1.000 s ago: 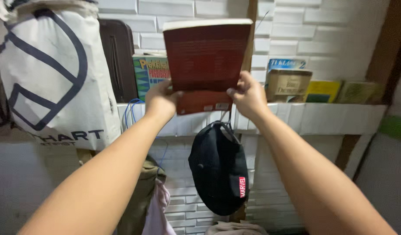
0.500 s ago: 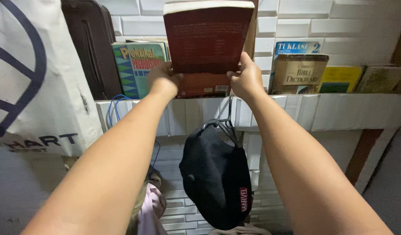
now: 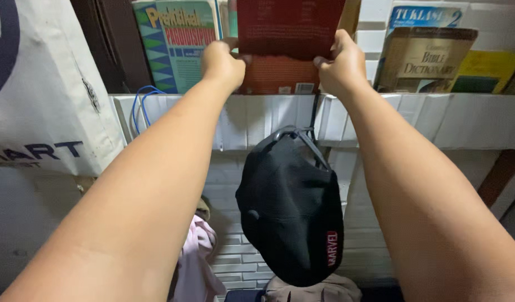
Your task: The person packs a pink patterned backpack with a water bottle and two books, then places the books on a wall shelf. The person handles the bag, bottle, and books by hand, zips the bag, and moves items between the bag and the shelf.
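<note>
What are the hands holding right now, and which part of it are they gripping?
Both hands hold a dark red book upright above the white shelf. The left hand grips its lower left corner, the right hand its lower right corner.

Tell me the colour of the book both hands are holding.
Dark red book, seen in the head view.

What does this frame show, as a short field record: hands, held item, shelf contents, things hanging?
left hand: grips the lower left corner of the dark red book
right hand: grips its lower right corner
book position: upright, above the white shelf
shelf contents: green and blue book at left, brown book and yellow book at right
hanging: black cap below the shelf, white tote bag at left
</note>
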